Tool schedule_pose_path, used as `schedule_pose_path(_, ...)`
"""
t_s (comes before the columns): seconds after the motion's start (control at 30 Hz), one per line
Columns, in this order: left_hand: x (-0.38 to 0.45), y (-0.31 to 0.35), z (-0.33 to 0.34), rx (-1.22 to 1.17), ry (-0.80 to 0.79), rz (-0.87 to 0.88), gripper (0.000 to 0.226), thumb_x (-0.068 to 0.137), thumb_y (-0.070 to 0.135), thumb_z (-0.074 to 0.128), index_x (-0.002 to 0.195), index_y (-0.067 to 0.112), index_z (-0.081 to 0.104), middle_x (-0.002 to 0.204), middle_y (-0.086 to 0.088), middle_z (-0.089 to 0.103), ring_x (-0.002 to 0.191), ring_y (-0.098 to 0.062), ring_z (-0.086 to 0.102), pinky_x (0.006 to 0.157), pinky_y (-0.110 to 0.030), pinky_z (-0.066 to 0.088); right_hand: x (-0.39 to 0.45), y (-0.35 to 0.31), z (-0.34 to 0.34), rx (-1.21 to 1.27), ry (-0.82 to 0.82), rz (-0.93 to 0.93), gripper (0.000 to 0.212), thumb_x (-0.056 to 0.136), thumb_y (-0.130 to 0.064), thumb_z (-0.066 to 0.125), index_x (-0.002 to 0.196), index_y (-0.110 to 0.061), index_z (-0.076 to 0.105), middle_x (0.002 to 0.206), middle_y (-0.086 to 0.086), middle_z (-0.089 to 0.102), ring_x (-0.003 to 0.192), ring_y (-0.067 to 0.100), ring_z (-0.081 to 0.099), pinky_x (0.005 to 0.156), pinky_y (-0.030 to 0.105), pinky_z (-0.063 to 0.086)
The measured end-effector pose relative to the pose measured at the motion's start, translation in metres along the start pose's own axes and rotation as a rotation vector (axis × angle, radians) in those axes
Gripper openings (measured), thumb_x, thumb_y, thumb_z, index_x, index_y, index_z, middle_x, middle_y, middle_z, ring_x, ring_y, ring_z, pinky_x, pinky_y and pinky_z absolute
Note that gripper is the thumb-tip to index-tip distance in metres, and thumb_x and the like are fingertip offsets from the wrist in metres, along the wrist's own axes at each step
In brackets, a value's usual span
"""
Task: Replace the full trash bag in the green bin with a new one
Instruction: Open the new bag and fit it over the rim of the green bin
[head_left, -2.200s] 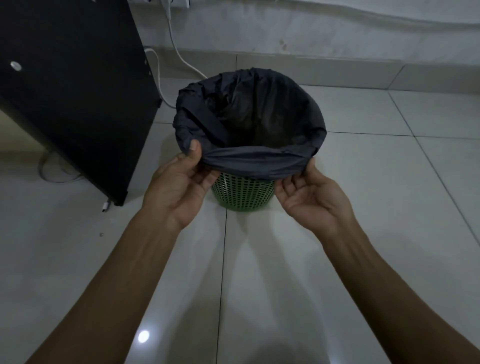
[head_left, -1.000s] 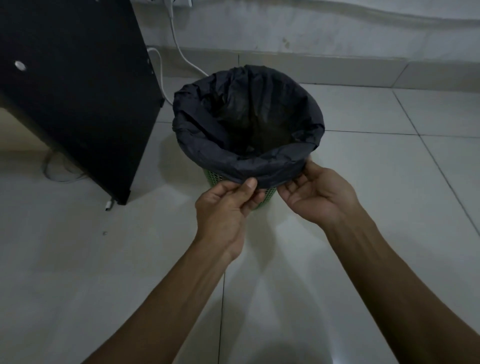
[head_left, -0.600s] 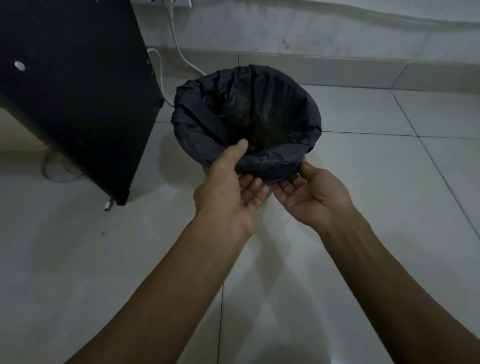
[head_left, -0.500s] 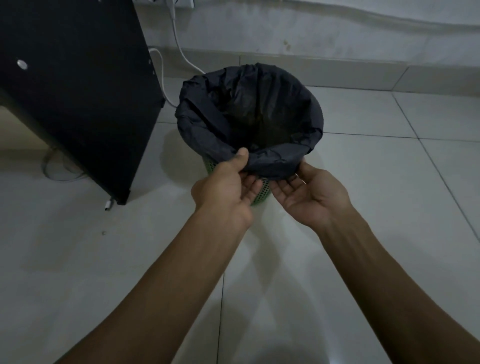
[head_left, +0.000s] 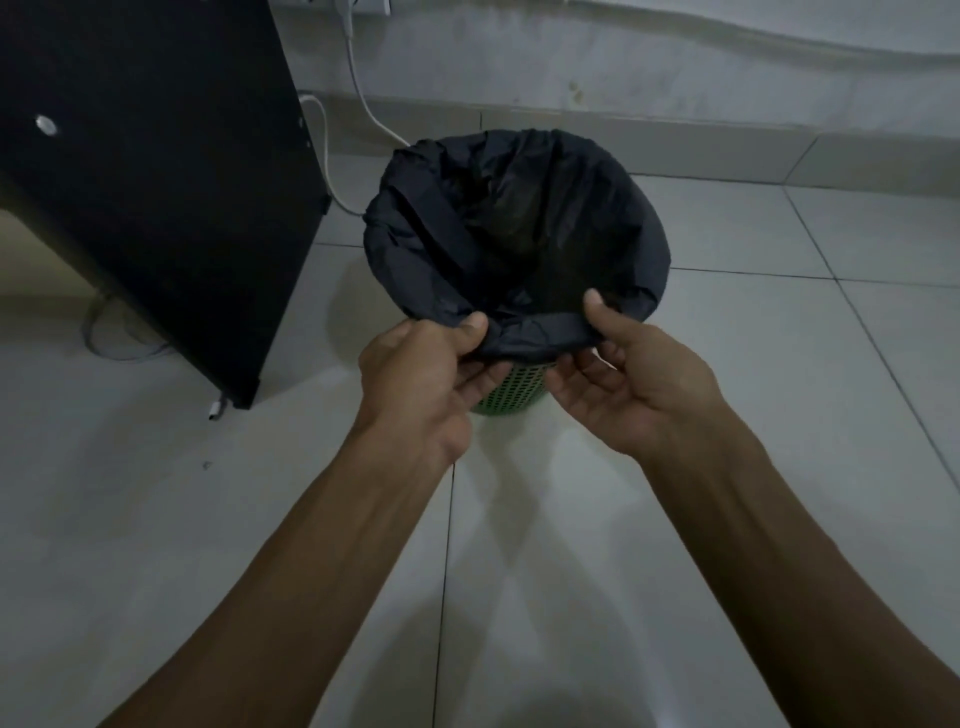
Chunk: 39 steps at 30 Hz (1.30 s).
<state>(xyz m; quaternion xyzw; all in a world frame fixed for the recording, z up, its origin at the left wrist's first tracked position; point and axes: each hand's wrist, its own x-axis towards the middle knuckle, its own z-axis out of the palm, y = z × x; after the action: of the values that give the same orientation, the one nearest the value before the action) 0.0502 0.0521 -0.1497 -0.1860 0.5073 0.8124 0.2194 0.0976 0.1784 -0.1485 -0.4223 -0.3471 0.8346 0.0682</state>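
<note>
A crinkled black trash bag (head_left: 519, 228) lines a round green mesh bin (head_left: 511, 387) on glossy floor tiles (head_left: 779, 364); left hand (head_left: 421, 374) and right hand (head_left: 628, 379) both pinch its folded near rim.

Two bare forearms in view — no sleeves visible on either arm. Left hand (head_left: 415, 384) and right hand (head_left: 631, 387) carry no gloves, rings, watch or wristbands — short, unpainted nails on both thumbs.

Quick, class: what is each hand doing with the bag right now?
Left hand: pinching the near edge of the black trash bag, thumb on top.
Right hand: gripping the same edge, thumb over, fingers beneath.
</note>
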Motion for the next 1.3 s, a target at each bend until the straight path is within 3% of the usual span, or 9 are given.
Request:
schedule_pose_path(0.13, 0.003, 0.004, -0.003, -0.011, -0.033, 0.033, 0.013, 0.086, -0.006, 0.060, 0.095, 0.002, 0.064, 0.091, -0.014, 0.071, 0.077, -0.024, 0.068, 0.062, -0.029, 0.059, 0.001, -0.007, -0.003, 0.254, -0.036, 0.060, 0.009, 0.083, -0.001, 0.069, 0.088, -0.003, 0.062, 0.080, 0.011, 0.065, 0.077, 0.020, 0.065, 0.078, 0.035, 0.057)
schedule_pose_path(0.27, 0.001, 0.004, 0.002, -0.191, 0.069, 0.050, 0.006, 0.084, 0.000, 0.067, 0.089, -0.002, 0.064, 0.089, -0.015, 0.071, 0.076, -0.021, 0.070, 0.071, -0.029, 0.060, -0.002, 0.004, 0.004, 0.366, -0.101, 0.059, 0.006, 0.085, 0.002, 0.064, 0.081, -0.002, 0.061, 0.075, 0.011, 0.064, 0.077, 0.020, 0.065, 0.083, 0.034, 0.054)
schedule_pose_path(0.37, -0.013, -0.008, 0.006, -0.191, 0.184, 0.081, 0.013, 0.079, 0.009, 0.076, 0.080, 0.001, 0.067, 0.082, -0.011, 0.074, 0.078, -0.018, 0.072, 0.076, -0.030, 0.060, -0.005, 0.017, 0.011, 0.321, -0.131, 0.023, 0.006, 0.087, 0.001, 0.062, 0.082, -0.003, 0.061, 0.074, 0.010, 0.065, 0.075, 0.020, 0.064, 0.088, 0.034, 0.053)
schedule_pose_path(0.5, -0.021, -0.014, 0.009, -0.113, 0.211, 0.091, 0.011, 0.077, 0.010, 0.078, 0.079, 0.002, 0.071, 0.076, -0.009, 0.075, 0.066, -0.017, 0.073, 0.056, -0.023, 0.058, -0.008, 0.035, 0.015, 0.104, -0.253, 0.027, 0.016, 0.081, -0.007, 0.071, 0.096, -0.005, 0.067, 0.082, 0.008, 0.072, 0.079, 0.019, 0.069, 0.085, 0.034, 0.057)
schedule_pose_path(0.6, -0.011, -0.001, 0.007, -0.105, 0.234, 0.070, 0.008, 0.080, 0.005, 0.074, 0.077, 0.003, 0.067, 0.071, -0.008, 0.072, 0.048, -0.011, 0.067, 0.043, -0.017, 0.050, -0.008, 0.035, 0.011, -0.131, -0.188, 0.004, 0.018, 0.075, -0.022, 0.078, 0.089, -0.014, 0.069, 0.072, 0.000, 0.070, 0.072, 0.015, 0.066, 0.074, 0.031, 0.058)
schedule_pose_path(0.77, 0.018, 0.014, -0.010, 0.050, 0.167, 0.011, 0.017, 0.078, 0.012, 0.075, 0.093, 0.008, 0.068, 0.086, -0.007, 0.071, 0.066, -0.015, 0.066, 0.059, -0.026, 0.056, -0.003, 0.024, -0.013, -0.090, -0.050, -0.063, 0.027, 0.072, -0.031, 0.080, 0.086, -0.012, 0.067, 0.083, 0.005, 0.067, 0.080, 0.022, 0.064, 0.083, 0.041, 0.058)
schedule_pose_path(1.0, 0.046, 0.040, -0.024, 0.138, 0.006, -0.032, 0.014, 0.086, 0.014, 0.066, 0.098, 0.008, 0.065, 0.088, -0.007, 0.066, 0.076, -0.017, 0.063, 0.058, -0.027, 0.054, 0.007, -0.009, -0.019, 0.219, -0.134, 0.001, 0.017, 0.089, -0.021, 0.065, 0.095, -0.005, 0.064, 0.097, 0.015, 0.068, 0.090, 0.029, 0.068, 0.081, 0.046, 0.058)
schedule_pose_path(1.13, 0.054, 0.055, -0.024, 0.083, -0.066, -0.076, 0.006, 0.090, 0.014, 0.062, 0.090, 0.009, 0.063, 0.088, -0.006, 0.065, 0.078, -0.016, 0.063, 0.058, -0.026, 0.054, 0.011, 0.001, -0.016, 0.356, -0.197, 0.098, 0.017, 0.095, -0.018, 0.057, 0.096, -0.003, 0.065, 0.082, 0.014, 0.071, 0.080, 0.028, 0.069, 0.072, 0.044, 0.059)
schedule_pose_path(1.3, 0.058, 0.053, -0.023, 0.023, -0.096, -0.016, 0.006, 0.091, 0.005, 0.060, 0.094, 0.002, 0.063, 0.093, -0.014, 0.066, 0.082, -0.021, 0.066, 0.061, -0.030, 0.060, 0.013, 0.002, -0.010, 0.224, -0.073, 0.127, 0.015, 0.097, -0.014, 0.053, 0.098, -0.003, 0.063, 0.076, 0.014, 0.070, 0.073, 0.025, 0.069, 0.060, 0.037, 0.060)
